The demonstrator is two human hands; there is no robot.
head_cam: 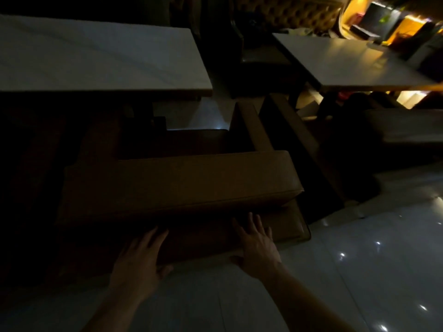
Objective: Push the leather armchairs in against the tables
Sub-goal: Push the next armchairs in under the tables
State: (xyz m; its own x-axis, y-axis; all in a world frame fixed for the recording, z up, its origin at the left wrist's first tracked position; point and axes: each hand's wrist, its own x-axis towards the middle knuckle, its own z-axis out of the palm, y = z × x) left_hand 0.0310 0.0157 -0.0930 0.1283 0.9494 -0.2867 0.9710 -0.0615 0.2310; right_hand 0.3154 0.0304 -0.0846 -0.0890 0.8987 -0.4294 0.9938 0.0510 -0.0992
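Both forearms reach in from the bottom edge over a glossy tiled floor [359, 271], and each ends in a flat, spread palm. Left hand [137, 262] lies with straight fingers on the lower back panel of the leather armchair [182, 185], thumb tucked under toward the floor side; right hand [255, 245] does the same further along the panel, fingers fanned and pointing toward the desk. Neither hand curls round anything: both are open and pressing.

That armchair sits with its back toward the camera, its broad padded top roll just beyond the fingertips and one arm running forward on the right. Its seat front looks to be near the nearest desk [100, 58], with a dim gap of floor showing between; the light is too poor to say whether they touch.

My judgement: this is a bulky, heavy piece with soft padding over a stiff frame, and the leather may be slick under a palm. A low, two-handed flat push on the firm back panel suits it, and the polished tile should let it slide.

Further off, a second desk [354, 61] stands to the right, with another dark armchair [299, 140] beside it.
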